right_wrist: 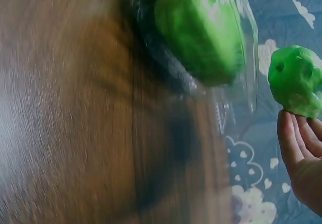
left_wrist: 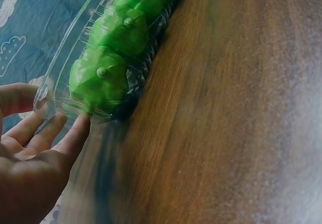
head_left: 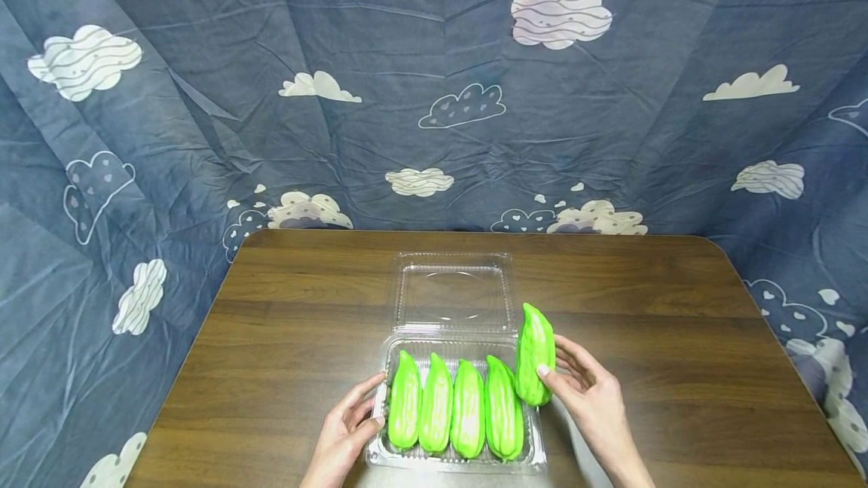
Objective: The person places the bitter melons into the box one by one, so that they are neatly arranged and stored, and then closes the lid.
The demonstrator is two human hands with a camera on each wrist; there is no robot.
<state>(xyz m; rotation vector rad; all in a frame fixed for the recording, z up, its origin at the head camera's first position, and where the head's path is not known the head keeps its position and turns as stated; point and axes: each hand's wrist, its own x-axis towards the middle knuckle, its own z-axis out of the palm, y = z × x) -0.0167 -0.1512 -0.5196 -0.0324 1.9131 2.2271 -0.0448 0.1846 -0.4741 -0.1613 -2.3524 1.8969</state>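
My right hand [head_left: 597,398] holds a bright green, ridged bitter melon [head_left: 536,352] between thumb and fingers, its pointed tip away from me. This melon is raised over the right side of a clear plastic clamshell container [head_left: 532,458]. Inside lie several like melons [head_left: 405,401] side by side, tips pointing away. The container's left edge is held by my left hand [head_left: 346,428], with the left wrist view showing the fingers [left_wrist: 75,136] at its rim and side wall. In the right wrist view the held melon [right_wrist: 297,80] appears end-on above the fingertips.
The container's hinged lid [head_left: 454,296] lies opened back, flat on the brown wooden table [head_left: 285,330]. A blue cloth with cloud prints [head_left: 380,134] hangs behind the table and along its sides.
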